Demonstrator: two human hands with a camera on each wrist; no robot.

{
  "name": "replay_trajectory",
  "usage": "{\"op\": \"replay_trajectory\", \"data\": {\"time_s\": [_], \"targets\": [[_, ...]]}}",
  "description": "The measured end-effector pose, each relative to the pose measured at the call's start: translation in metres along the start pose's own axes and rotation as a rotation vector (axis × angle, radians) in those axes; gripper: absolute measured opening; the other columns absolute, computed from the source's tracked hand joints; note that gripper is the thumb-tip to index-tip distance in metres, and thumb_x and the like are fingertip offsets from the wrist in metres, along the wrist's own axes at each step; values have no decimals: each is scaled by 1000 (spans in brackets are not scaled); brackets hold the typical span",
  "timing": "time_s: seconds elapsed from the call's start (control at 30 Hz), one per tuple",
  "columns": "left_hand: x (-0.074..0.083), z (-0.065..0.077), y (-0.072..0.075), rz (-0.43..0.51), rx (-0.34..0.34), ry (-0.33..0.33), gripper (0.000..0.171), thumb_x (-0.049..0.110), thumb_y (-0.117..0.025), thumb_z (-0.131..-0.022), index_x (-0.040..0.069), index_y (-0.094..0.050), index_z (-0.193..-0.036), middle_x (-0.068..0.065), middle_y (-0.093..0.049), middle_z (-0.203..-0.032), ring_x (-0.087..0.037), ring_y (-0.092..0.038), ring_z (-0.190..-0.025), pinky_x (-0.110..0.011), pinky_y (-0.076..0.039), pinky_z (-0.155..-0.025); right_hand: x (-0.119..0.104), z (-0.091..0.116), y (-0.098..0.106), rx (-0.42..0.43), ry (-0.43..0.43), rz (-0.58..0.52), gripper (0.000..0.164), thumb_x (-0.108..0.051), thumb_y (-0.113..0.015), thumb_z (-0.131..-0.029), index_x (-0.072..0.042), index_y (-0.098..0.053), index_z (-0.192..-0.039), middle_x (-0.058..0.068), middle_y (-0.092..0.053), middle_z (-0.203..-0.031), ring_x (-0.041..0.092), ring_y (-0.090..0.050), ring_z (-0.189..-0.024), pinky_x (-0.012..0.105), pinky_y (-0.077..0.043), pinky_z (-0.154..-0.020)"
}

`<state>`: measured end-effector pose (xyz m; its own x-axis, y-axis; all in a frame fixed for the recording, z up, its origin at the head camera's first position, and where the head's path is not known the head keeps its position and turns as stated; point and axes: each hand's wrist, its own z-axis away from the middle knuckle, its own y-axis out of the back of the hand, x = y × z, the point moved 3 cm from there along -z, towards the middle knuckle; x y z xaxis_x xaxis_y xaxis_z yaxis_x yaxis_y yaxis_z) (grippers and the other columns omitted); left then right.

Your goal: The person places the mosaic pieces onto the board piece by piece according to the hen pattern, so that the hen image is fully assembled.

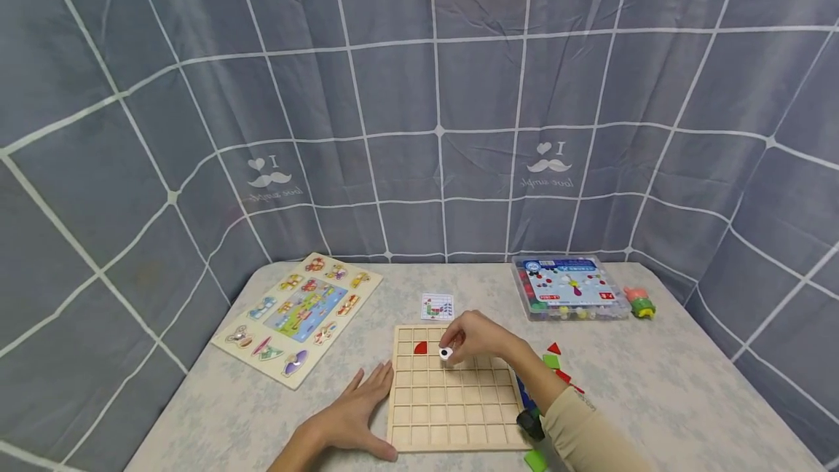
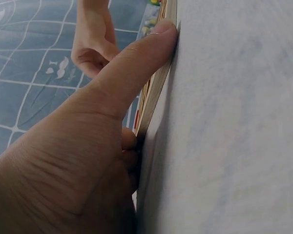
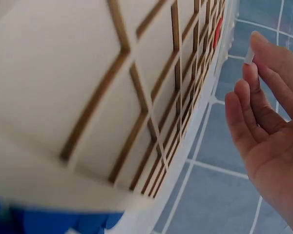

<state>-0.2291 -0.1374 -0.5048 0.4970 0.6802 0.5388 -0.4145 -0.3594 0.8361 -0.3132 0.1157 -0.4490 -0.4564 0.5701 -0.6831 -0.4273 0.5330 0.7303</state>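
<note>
A wooden grid board [image 1: 429,414] with square compartments lies on the table, a red quarter-round piece [image 1: 421,347] in one of its upper-left cells. Between thumb and fingertips, my right hand [image 1: 473,335] pinches a small white tile with a black dot [image 1: 446,353] over the board's upper part. The right wrist view shows this tile [image 3: 249,55] edge-on, held above the grid. Along the board's left side, my left hand [image 1: 354,414] rests with fingers extended and thumb spread to the lower-left corner. In the left wrist view its thumb [image 2: 136,61] touches the board's edge.
Behind the board lies a printed pattern card [image 1: 437,307]. A wooden picture puzzle [image 1: 298,319] is at the left. At the back right sit a clear plastic case [image 1: 570,288] and a small figurine [image 1: 639,302]. Red and green pieces [image 1: 551,361] lie scattered beside the right forearm.
</note>
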Motion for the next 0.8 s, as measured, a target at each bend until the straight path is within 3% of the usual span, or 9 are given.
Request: {"op": "replay_trajectory", "data": {"time_s": [0.5, 0.8], "targets": [[-1, 1, 0, 8, 7, -7, 128, 64, -78, -67, -4, -14, -153, -19, -12, -163, -35, -11, -152, -62, -3, -120, -21, -25, -25, 13, -20, 115, 16, -9, -86, -70, -8, -77, -83, -2, -73, -74, 0, -58, -62, 17, -49, -58], [-1, 1, 0, 17, -3, -9, 128, 64, -78, -67, -3, -12, -154, -20, -11, -163, -35, -12, -152, -62, -3, -120, -20, -33, -37, -6, -95, 151, 16, -9, -86, -69, -11, -78, -83, -8, -70, -72, -1, -57, -61, 16, -49, -59]]}}
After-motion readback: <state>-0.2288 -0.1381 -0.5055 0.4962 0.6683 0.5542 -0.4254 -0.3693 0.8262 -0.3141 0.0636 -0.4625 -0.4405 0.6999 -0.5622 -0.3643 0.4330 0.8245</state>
